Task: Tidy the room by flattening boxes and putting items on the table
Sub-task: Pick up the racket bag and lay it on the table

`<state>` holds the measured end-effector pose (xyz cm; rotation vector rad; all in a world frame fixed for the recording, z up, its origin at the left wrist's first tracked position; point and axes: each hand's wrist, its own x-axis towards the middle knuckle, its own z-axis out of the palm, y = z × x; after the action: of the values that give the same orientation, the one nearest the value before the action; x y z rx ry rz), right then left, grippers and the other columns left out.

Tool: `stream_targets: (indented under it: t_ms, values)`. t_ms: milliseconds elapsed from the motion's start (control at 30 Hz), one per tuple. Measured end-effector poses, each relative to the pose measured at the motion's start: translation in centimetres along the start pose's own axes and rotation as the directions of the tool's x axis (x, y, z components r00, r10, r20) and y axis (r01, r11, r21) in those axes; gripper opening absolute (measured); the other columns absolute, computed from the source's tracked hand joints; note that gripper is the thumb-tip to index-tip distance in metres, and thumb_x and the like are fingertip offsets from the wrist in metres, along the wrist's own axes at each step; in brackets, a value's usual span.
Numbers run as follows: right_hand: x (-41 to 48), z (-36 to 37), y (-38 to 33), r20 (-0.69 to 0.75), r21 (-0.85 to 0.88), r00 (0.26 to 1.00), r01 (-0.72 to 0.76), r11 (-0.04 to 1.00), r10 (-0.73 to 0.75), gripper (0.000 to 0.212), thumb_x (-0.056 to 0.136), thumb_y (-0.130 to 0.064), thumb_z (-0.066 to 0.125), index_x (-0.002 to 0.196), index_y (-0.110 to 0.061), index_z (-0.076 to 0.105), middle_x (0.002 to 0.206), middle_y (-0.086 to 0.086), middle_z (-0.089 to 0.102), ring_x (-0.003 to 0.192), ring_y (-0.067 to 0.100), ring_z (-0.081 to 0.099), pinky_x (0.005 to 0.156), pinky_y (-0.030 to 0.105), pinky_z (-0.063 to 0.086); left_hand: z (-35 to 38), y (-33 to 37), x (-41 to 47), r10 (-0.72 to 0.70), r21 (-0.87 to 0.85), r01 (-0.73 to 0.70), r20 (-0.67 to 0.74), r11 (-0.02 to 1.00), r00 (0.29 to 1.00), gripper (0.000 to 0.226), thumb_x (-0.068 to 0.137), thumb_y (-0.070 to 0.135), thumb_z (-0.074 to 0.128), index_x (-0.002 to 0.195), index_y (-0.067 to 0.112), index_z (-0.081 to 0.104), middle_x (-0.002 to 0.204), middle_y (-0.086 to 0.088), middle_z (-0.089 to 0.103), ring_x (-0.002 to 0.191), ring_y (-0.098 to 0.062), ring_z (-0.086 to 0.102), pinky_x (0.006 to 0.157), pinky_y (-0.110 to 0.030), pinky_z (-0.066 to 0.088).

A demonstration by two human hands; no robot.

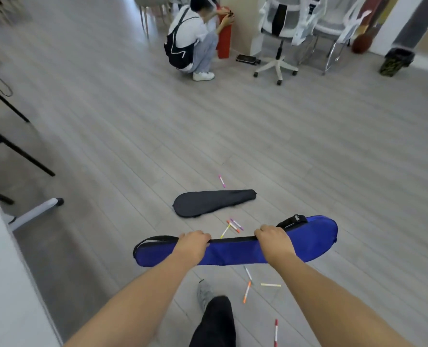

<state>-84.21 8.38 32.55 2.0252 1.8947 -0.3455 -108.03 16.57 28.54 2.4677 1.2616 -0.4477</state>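
- The left hand [194,242] and the right hand [273,237] both grip the blue racket bag [233,251], with fingers curled over its black-edged top rim; the left hand is toward the narrow end, the right hand toward the wide end on the right
- The blue racket bag is held roughly level above the floor [333,159], near the person and resting on nothing, so this item looks picked up but not yet set on the bench
- A black racket bag [213,202] lies flat on the floor just beyond the blue one, with no hand on it
- Marker pens are scattered on the floor: a small cluster [234,225] between the two bags, a pink pen [222,181] just beyond the black bag, a few pens [247,291] right of the person's shoe [204,294], and a red pen [276,331] nearest, at the bottom
- Black legs [20,156] at the left edge may belong to the bench; its top is out of view, so what already lies on it cannot be told
- No flattened box is in view; at the far side a second person [190,41] crouches with hands on an upright red box [225,38], left of a white office chair [278,46]
- As a judgement, the tidying is at an early stage: one bag is in hand, while the other bag, all the pens and the box work remain
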Motion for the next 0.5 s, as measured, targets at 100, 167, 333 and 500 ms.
stream_targets:
  t_ms: [100,167,333,500]
  values:
    - [4.3,-2.2,0.6,0.02,-0.003,0.999,-0.027,1.0,0.027,0.034,0.08,-0.001,0.058,0.109,-0.017,0.055,0.108,0.004,0.056,0.101,0.026,0.055,0.086,0.034,0.04,-2.5,-2.2,4.6,0.04,0.004,-0.04,0.009,0.999,0.999,0.021,0.103,0.026,0.04,0.105,0.014,0.057,0.108,-0.009,0.06,0.097,-0.033,0.06,0.071,-0.037,0.038]
    - [7.4,-3.7,1.0,0.026,0.009,0.998,-0.054,0.999,0.054,0.034,0.08,-0.001,0.057,0.109,-0.018,0.055,0.108,0.004,0.056,0.101,0.025,0.054,0.087,0.034,0.04,-4.3,-3.6,7.3,0.038,-0.001,-0.038,0.01,0.999,0.999,0.021,0.102,0.025,0.041,0.104,0.013,0.058,0.107,-0.01,0.061,0.097,-0.033,0.06,0.072,-0.038,0.042]
    - [14.0,-6.7,0.6,0.074,0.018,0.995,-0.072,0.997,0.07,0.037,0.081,-0.002,0.056,0.114,-0.019,0.054,0.112,0.004,0.055,0.107,0.026,0.053,0.092,0.036,0.041,-7.4,-7.0,12.4,-0.048,-0.049,0.052,0.074,0.997,0.996,0.018,0.099,0.014,0.042,0.104,0.014,0.06,0.108,-0.009,0.061,0.1,-0.029,0.059,0.075,-0.037,0.039]
    - [19.7,-9.1,-0.3,0.123,-0.004,0.991,-0.05,0.999,0.051,0.043,0.082,-0.005,0.056,0.123,-0.02,0.05,0.122,0.004,0.052,0.114,0.027,0.05,0.09,0.038,0.039,-9.0,-10.2,15.5,-0.186,-0.164,0.203,0.118,0.965,0.976,0.02,0.098,0.012,0.042,0.1,0.014,0.062,0.1,-0.008,0.059,0.098,-0.03,0.06,0.081,-0.038,0.047]
